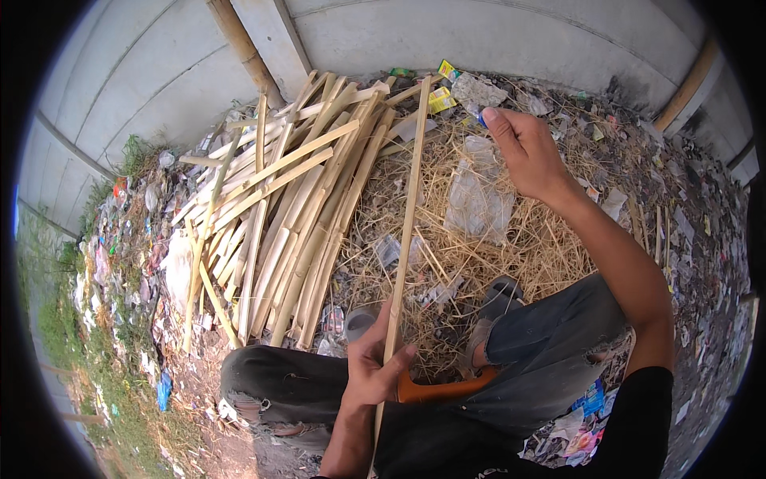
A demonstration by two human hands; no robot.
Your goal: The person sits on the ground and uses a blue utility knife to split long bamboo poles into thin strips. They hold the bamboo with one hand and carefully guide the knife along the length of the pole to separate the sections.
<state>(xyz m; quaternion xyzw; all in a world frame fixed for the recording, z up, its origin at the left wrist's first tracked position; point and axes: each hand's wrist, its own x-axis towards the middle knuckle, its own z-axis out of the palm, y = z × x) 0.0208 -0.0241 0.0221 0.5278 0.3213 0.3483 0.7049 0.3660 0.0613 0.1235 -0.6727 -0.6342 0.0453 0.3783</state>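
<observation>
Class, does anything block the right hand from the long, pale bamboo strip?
Nothing visible stands between the right hand and the long, pale bamboo strip in the left hand; crumpled, clear plastic lies on yellow straw below.

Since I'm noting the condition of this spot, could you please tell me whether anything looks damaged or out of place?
Yes: the trousers are torn on both legs. Litter also lies around the bamboo pile, and a clear plastic sheet sits amid the straw, unlike the plant material around it.

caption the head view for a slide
Left hand grips a bamboo strip, right hand raised, beside piled split bamboo.
</observation>
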